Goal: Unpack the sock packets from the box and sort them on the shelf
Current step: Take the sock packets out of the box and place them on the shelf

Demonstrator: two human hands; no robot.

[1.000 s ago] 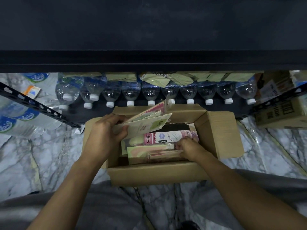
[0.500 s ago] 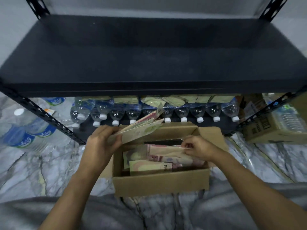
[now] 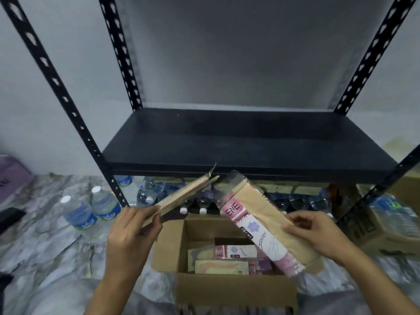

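Observation:
An open cardboard box [image 3: 236,289] stands on the floor in front of me, with several sock packets [image 3: 236,252] lying inside. My left hand [image 3: 133,233] grips a thin stack of packets [image 3: 181,197], held edge-on and raised above the box's left flap. My right hand [image 3: 318,235] holds a beige sock packet with a pink label [image 3: 256,214], lifted over the box's right side and tilted. Behind the box is a black metal shelf [image 3: 245,142] whose board is bare.
Rows of water bottles [image 3: 150,194] lie under the shelf board. Two upright bottles [image 3: 91,212] stand on the marble floor at left. A carton of bottles [image 3: 386,223] sits at right. A purple object [image 3: 11,178] is at far left.
My view has tilted up from the box to the shelf. My right hand has lifted one packet out of the box. My left hand has raised its stack.

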